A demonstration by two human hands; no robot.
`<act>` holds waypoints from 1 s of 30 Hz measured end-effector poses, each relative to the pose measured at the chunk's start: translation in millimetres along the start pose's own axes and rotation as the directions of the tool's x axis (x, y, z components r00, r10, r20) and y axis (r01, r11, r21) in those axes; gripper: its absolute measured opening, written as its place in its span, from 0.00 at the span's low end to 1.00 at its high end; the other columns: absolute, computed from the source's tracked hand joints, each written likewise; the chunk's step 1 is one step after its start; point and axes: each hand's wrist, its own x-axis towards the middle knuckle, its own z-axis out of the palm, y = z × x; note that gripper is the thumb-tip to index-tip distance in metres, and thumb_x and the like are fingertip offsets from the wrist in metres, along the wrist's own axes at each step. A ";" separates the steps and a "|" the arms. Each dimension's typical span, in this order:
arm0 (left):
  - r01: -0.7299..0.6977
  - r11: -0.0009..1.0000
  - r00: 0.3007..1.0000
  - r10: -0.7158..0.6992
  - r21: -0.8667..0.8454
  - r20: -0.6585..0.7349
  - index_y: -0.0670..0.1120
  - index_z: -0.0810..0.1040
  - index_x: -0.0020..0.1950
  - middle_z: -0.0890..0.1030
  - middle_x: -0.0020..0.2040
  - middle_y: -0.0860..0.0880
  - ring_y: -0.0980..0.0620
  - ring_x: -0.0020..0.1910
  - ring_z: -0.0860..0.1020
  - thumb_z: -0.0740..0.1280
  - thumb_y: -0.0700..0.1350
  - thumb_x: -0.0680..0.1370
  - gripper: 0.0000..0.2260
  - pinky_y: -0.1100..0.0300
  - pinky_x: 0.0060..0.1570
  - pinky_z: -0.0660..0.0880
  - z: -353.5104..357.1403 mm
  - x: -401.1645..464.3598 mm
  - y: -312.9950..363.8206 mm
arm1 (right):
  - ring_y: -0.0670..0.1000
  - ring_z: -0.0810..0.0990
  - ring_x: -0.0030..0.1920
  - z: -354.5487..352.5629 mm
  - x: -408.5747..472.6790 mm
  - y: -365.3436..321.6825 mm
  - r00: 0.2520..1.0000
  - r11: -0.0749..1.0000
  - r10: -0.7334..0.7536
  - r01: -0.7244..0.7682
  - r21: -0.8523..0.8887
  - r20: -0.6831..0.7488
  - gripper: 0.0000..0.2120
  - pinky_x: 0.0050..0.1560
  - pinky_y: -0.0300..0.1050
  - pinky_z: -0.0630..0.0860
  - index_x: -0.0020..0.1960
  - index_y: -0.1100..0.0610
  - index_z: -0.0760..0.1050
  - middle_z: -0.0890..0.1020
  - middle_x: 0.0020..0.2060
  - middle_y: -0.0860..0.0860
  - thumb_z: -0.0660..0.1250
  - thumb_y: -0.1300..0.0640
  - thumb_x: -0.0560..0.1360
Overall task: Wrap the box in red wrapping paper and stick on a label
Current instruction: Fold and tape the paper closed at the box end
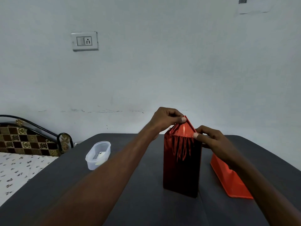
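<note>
Our box [181,167] stands upright on the counter [130,193] beneath both hands, its sides already wrapped. Our right hand [210,137] pinches the folded top flap's corner; our left hand [166,119] pinches its peak. Sealing and labelling remain.

place: I was in a home, in what looked like a bedroom.
bed: to my left stood a bed [21,168] with a white sheet printed with small dark sprigs, and a headboard [27,139] padded in brown-and-cream checked fabric inside a curved black metal frame.
wall: in front of me was a plain whitewashed wall [162,70], scuffed low down, with a household switch-and-socket plate [84,41] and a sheet of paper [254,5] stuck near the top right.
work surface: I sat at a dark grey table [130,185] pushed close to the bed, carrying a small clear plastic tub [98,154].
</note>
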 end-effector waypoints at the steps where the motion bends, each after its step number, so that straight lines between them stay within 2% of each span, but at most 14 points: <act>1: 0.008 1.000 1.000 -0.008 0.005 0.007 0.44 0.86 0.44 0.86 0.41 0.49 0.57 0.43 0.82 0.77 0.43 0.72 0.04 0.58 0.51 0.79 0.3 2.3 -0.6 | 0.63 0.79 0.45 0.5 0.7 -0.2 1.000 1.000 0.003 -0.003 0.005 -0.009 0.14 0.57 0.61 0.77 0.46 0.56 0.78 0.79 0.43 0.63 0.67 0.44 0.78; 4: 0.040 0.999 0.998 -0.040 0.002 0.040 0.44 0.86 0.44 0.86 0.43 0.46 0.54 0.45 0.82 0.77 0.43 0.72 0.03 0.55 0.53 0.78 1.1 6.7 -1.7 | 0.55 0.74 0.39 1.8 3.5 0.6 0.999 0.999 0.031 -0.031 0.019 -0.033 0.11 0.46 0.53 0.73 0.44 0.55 0.77 0.77 0.41 0.65 0.66 0.49 0.81; 7: 0.087 0.996 0.993 -0.089 0.019 0.077 0.44 0.85 0.45 0.85 0.43 0.43 0.52 0.43 0.81 0.76 0.43 0.73 0.04 0.57 0.49 0.76 1.0 10.4 -4.6 | 0.54 0.72 0.39 3.6 4.7 -0.6 0.998 0.998 0.057 -0.055 0.035 -0.038 0.10 0.44 0.50 0.70 0.44 0.55 0.78 0.76 0.41 0.66 0.66 0.52 0.81; 11: 0.119 0.990 0.988 -0.125 0.076 0.088 0.45 0.85 0.46 0.84 0.40 0.45 0.56 0.39 0.80 0.76 0.45 0.73 0.05 0.64 0.40 0.73 5.3 11.6 -6.7 | 0.54 0.72 0.40 2.7 3.8 -0.5 0.995 0.996 0.076 -0.073 0.044 -0.059 0.08 0.44 0.50 0.70 0.44 0.55 0.78 0.77 0.42 0.66 0.65 0.55 0.81; 17: 0.104 0.989 0.992 -0.111 0.102 0.060 0.46 0.86 0.45 0.85 0.43 0.48 0.58 0.42 0.81 0.78 0.44 0.71 0.05 0.61 0.47 0.77 7.7 10.6 -13.3 | 0.51 0.79 0.44 6.8 2.2 -2.6 0.989 0.989 0.109 -0.097 0.115 -0.104 0.11 0.45 0.46 0.76 0.51 0.54 0.82 0.82 0.46 0.58 0.61 0.62 0.81; 24: 0.101 0.991 0.994 -0.104 0.086 0.029 0.47 0.86 0.44 0.86 0.42 0.50 0.56 0.45 0.83 0.78 0.45 0.70 0.05 0.58 0.52 0.79 6.1 7.3 -22.8 | 0.46 0.79 0.42 7.5 5.9 -3.6 0.985 0.982 0.112 -0.090 0.164 -0.128 0.11 0.43 0.43 0.77 0.53 0.54 0.80 0.83 0.51 0.50 0.62 0.65 0.80; 30: 0.121 0.992 0.992 -0.121 0.041 0.016 0.43 0.86 0.45 0.86 0.42 0.50 0.56 0.45 0.84 0.79 0.40 0.69 0.06 0.62 0.50 0.79 10.6 5.2 -22.3 | 0.46 0.77 0.38 8.6 3.3 -4.4 0.989 0.982 0.071 -0.046 0.181 -0.131 0.13 0.41 0.41 0.75 0.52 0.56 0.82 0.82 0.45 0.51 0.60 0.68 0.80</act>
